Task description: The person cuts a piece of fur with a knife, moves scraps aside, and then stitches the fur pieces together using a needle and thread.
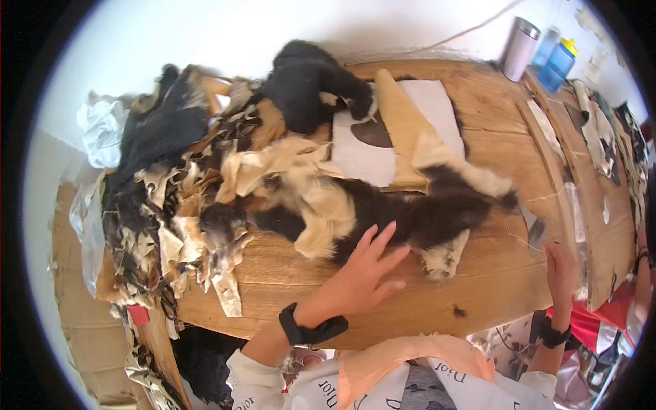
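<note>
My left hand (372, 270) is open, its fingers spread at the near edge of a long black fur piece (430, 219) that lies across the wooden table. Tan and cream fur (326, 208) runs along that piece's left part, and a pale flap (447, 254) sticks out on its near side. At the right, my right hand (560, 263) is beside a small grey blade-like tool (531, 224) with a dark end. A thin white thread (523, 240) loops there. The right fingers are blurred, so whether they grip the tool or thread is unclear.
Fur and hide scraps (178, 198) heap up at the left. Behind lie a black fur bundle (307, 85), a white sheet (430, 102) and a yellowish sheet (403, 130). A pink tumbler (521, 51) and blue bottle (558, 65) stand far right. Another person's arm (642, 280) shows at right.
</note>
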A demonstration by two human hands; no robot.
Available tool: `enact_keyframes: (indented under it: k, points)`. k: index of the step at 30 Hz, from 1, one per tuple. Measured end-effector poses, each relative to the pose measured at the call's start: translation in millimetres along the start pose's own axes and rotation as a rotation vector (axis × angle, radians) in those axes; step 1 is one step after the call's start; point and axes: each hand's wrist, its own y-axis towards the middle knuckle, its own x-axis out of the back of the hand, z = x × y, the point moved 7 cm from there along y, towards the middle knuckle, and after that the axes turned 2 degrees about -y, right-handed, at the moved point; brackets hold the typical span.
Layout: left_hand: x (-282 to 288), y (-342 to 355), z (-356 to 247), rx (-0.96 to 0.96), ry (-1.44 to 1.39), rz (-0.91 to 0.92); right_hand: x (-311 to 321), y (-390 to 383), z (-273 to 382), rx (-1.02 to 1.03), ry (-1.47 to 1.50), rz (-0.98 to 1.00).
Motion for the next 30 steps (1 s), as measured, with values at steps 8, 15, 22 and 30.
enact_keyframes:
  k: [8,15,22,30]
  points:
    - [59.7,-49.5,62.0,0.491,-0.276,-0.374,6.2,-18.1,-7.5,-0.058,-0.03,-0.013]
    - [64.4,-81.2,126.5,0.715,-0.487,-0.562,-3.4,-10.2,10.4,-0.042,0.022,0.006]
    - [41.4,-72.4,164.1,0.802,-0.501,-0.417,2.5,-27.1,-2.6,-0.062,0.004,-0.016]
    - [63.3,-16.6,82.5,0.356,0.048,-0.497,5.3,-28.1,0.1,-0.096,0.02,-0.004]
